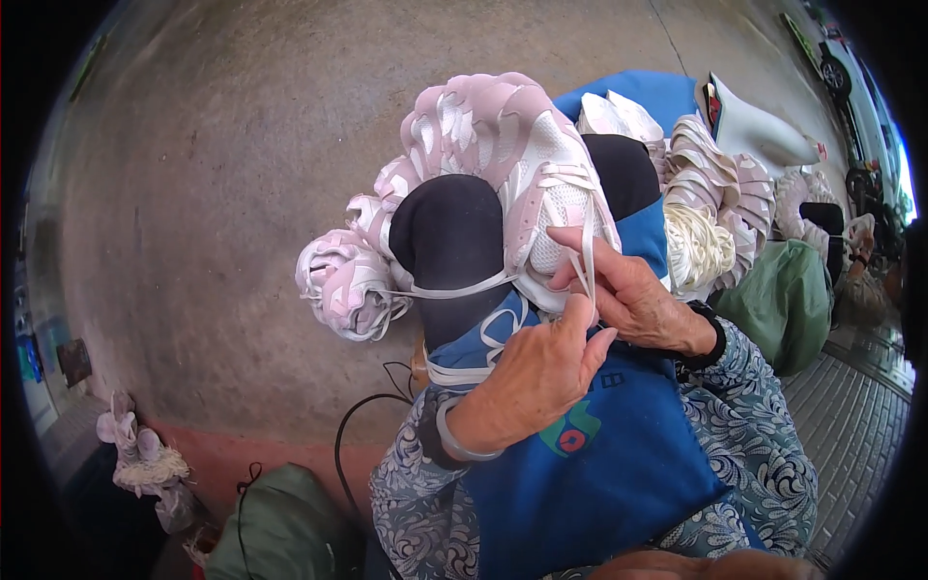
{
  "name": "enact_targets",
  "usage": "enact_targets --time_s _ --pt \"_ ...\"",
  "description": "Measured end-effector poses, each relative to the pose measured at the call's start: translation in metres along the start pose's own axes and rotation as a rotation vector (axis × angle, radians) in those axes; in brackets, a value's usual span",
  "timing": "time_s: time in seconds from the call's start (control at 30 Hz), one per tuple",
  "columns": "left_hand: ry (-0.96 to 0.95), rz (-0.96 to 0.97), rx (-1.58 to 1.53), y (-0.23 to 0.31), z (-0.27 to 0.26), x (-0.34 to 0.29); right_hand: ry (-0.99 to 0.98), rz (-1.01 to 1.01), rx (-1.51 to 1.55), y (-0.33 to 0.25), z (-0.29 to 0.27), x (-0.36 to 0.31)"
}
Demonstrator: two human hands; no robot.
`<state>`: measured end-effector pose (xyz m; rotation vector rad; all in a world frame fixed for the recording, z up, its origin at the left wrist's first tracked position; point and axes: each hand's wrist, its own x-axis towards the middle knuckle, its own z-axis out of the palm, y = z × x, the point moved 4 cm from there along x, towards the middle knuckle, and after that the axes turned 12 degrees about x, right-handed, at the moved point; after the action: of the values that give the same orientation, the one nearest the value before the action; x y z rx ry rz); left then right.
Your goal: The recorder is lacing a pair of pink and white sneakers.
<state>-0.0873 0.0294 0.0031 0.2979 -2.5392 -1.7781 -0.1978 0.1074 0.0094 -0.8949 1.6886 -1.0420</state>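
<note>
A pink and white shoe upper (548,217) lies across my lap, its front turned toward me, at the near end of a nested row of similar uppers (474,121). A white shoelace (589,237) threads through its eyelets and runs down to my hands. My left hand (536,372) is closed in a pinch at the lace's lower part. Against the upper's right side, my right hand (643,300) has its fingers bent around the same lace, with the index finger touching the upper. Another white lace (454,290) stretches over my dark-clad left knee.
A rolled bundle of uppers (346,285) hangs left of my knee. At right are a hank of cream laces (698,246), more stacked uppers (710,164) and a green sack (783,300). Another green sack (285,527) sits at lower left, near a black cable (340,445).
</note>
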Motion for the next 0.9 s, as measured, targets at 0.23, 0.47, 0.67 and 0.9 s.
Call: enact_targets --time_s 0.23,0.47,0.67,0.9 --pt "-0.05 0.021 0.045 -0.003 0.004 0.003 0.027 0.004 0.052 0.001 -0.004 0.004" --pt "0.009 0.091 -0.003 -0.003 0.002 0.003 0.009 0.059 0.022 -0.001 -0.002 0.003" --pt "0.007 0.053 0.018 -0.003 0.001 -0.001 0.024 0.04 0.107 0.0 0.002 0.005" --pt "0.057 0.252 -0.078 0.001 0.001 -0.004 0.201 0.052 0.204 0.019 0.002 -0.008"
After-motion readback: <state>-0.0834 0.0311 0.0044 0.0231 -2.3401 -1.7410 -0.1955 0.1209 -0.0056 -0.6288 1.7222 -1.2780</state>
